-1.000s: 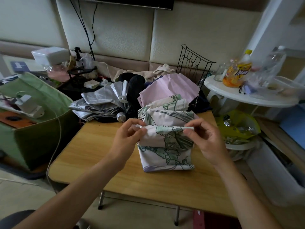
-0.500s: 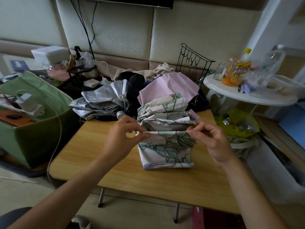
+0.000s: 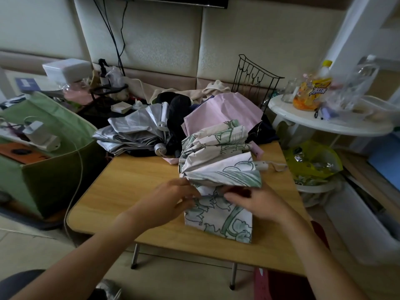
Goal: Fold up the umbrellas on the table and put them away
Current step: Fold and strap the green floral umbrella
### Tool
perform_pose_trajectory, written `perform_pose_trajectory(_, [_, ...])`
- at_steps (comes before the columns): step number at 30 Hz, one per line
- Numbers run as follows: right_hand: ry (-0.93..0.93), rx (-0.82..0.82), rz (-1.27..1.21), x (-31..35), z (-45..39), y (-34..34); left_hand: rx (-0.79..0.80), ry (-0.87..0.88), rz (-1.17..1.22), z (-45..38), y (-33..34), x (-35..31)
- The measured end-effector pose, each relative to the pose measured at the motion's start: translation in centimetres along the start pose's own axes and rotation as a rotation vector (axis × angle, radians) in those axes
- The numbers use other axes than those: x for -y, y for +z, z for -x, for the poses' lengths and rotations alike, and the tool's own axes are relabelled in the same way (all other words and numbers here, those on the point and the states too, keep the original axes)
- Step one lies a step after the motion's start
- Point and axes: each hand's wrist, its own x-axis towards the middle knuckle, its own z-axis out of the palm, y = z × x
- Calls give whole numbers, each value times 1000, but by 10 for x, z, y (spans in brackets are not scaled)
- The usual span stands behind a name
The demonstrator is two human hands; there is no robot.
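Both hands are pinching the floral umbrella [image 3: 218, 169] lying on the wooden table [image 3: 134, 191]: left hand [image 3: 166, 204] gripping its near-left fold, right hand [image 3: 255, 202] clutching the fabric beside it, silver umbrella [image 3: 134, 133] sitting behind.

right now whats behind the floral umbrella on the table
Behind the floral umbrella lie a pink umbrella and, further left, a silver umbrella with dark fabric between. How far the pink one reaches is covered.

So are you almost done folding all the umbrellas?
Not nearly. Both hands, left hand and right hand, are pleating the leafy umbrella. The silver umbrella and pink umbrella lie unfolded behind it. None looks put away.
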Motion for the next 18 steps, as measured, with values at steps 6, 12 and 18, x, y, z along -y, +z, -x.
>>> perform_pose_trajectory(6, [189, 254, 196, -1, 0, 21, 205, -88, -182, 5, 10, 2])
perform_pose_trajectory(12, [385, 168, -295, -1, 13, 21, 331, -136, -217, 8, 13, 5])
perform_pose_trajectory(18, [44, -562, 55, -4, 7, 9, 294, -183, -130, 3, 8, 0])
